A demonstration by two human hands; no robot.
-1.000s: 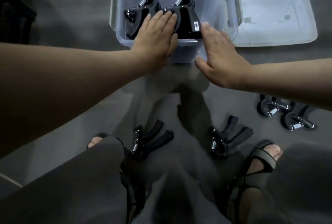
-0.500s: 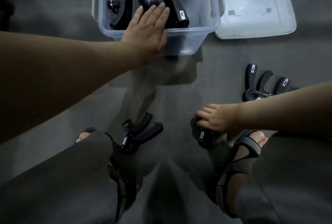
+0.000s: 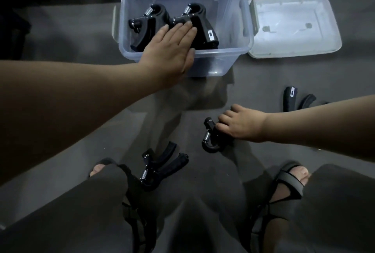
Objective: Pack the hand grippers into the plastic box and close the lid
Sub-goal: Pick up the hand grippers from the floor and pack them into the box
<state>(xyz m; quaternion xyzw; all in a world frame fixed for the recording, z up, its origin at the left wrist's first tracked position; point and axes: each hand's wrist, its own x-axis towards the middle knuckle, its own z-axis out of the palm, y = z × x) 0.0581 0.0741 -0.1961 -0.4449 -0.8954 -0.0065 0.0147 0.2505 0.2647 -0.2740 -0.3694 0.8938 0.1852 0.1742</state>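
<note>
The right hand (image 3: 242, 126) curls over a hand gripper (image 3: 211, 139) on the floor, seemingly grasping its handles; the plastic box (image 3: 233, 54) lies ahead and leftward. The left hand (image 3: 172, 50) presses flat-fingered on two packed grippers (image 3: 154, 21).

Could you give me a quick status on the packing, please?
Left hand flat on two hand grippers in the plastic box. Right hand grips a third hand gripper on the floor. Lid off, beside the box.

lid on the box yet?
No, the lid lies flat on the floor to the right of the open box, which holds two grippers under the left hand.
</note>
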